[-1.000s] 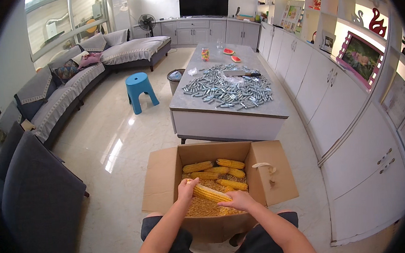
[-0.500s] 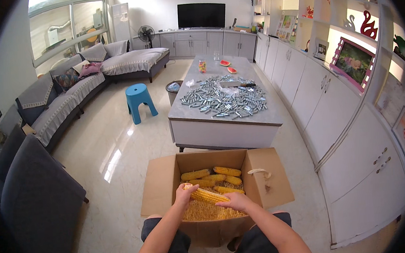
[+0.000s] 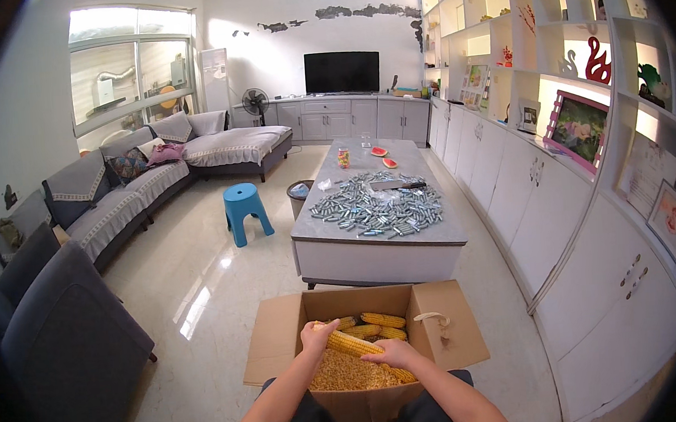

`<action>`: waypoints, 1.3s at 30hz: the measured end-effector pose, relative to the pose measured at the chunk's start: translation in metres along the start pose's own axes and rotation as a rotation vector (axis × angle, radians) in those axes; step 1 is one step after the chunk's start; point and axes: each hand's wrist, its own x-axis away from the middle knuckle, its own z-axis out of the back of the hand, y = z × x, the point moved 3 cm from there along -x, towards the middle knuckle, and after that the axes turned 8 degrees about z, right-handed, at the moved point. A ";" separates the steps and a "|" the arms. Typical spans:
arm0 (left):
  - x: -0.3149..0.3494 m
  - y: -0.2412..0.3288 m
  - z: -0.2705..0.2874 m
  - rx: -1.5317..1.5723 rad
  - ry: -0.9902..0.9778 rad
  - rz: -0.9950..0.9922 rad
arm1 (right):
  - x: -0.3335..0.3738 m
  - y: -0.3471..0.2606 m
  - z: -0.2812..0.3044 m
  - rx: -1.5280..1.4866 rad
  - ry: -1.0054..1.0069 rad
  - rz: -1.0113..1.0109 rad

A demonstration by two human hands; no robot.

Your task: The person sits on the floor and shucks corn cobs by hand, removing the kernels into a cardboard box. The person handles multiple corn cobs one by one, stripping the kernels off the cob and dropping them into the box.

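A yellow corn cob (image 3: pixel 352 343) is held slantwise over an open cardboard box (image 3: pixel 275 337). My left hand (image 3: pixel 318 336) is closed round its upper left end, while my right hand (image 3: pixel 396 353) grips the lower right end. Below, loose yellow kernels (image 3: pixel 347 369) cover the near part of the box. Several whole cobs (image 3: pixel 382 319) lie toward the far side, and one more is partly hidden beneath my right hand. A pale strip of husk or cord (image 3: pixel 432 317) rests on the right flap.
Beyond the box stands a low grey table (image 3: pixel 320 232) strewn with small silvery cylinders (image 3: pixel 385 211), with a knife (image 3: pixel 399 185) and watermelon slices (image 3: pixel 381 152). A blue stool (image 3: pixel 245 209) and a bin (image 3: pixel 299 194) are left of it. A dark chair (image 3: pixel 73 347) is nearer; white cabinets (image 3: pixel 498 153) line the right.
My view has tipped upward, so the room and box sit lower in the picture. Both hands still hold the cob, which has shifted slightly nearer the box's left side.
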 end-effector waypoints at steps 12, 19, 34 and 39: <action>0.021 0.007 -0.016 -0.133 0.070 -0.110 | -0.024 0.015 -0.011 0.080 0.064 0.037; 0.021 -0.002 -0.034 -0.189 -0.102 -0.241 | -0.047 0.002 -0.018 -0.157 0.058 -0.044; 0.030 0.030 -0.016 -0.342 -0.077 -0.309 | -0.069 0.015 -0.060 -0.430 0.377 0.038; 0.033 0.028 -0.020 -0.345 -0.051 -0.368 | -0.070 0.017 -0.058 -0.396 0.354 -0.090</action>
